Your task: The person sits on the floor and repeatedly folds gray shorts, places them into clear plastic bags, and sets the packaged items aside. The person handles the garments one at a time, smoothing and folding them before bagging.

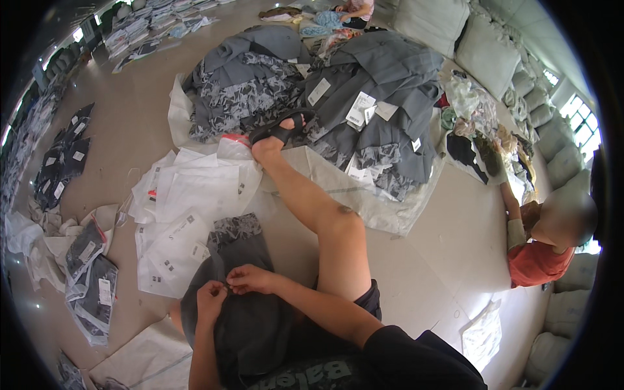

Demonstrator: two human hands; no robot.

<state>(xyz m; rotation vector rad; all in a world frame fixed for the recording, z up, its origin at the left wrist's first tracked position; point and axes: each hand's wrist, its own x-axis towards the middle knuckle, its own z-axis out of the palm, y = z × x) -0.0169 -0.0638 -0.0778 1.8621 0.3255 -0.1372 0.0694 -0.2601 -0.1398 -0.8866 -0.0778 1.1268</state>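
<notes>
Your two hands meet over a grey garment (250, 318) with a patterned panel, spread across your lap at lower centre.
Your left hand (211, 303) and right hand (252, 279) are close together, fingertips pinched on the garment; the exact bit between them is too small to tell. White printed packaging bags (198, 188) lie fanned on the floor (422, 286) left of centre, just beyond the garment. Your black sandal (281, 132) is at upper centre, against a heap of tagged grey garments (383, 71) on pale sheeting (406, 218). At the right edge, a person in a red top (539, 263) reaches toward scattered cloth pieces (465, 156).
</notes>
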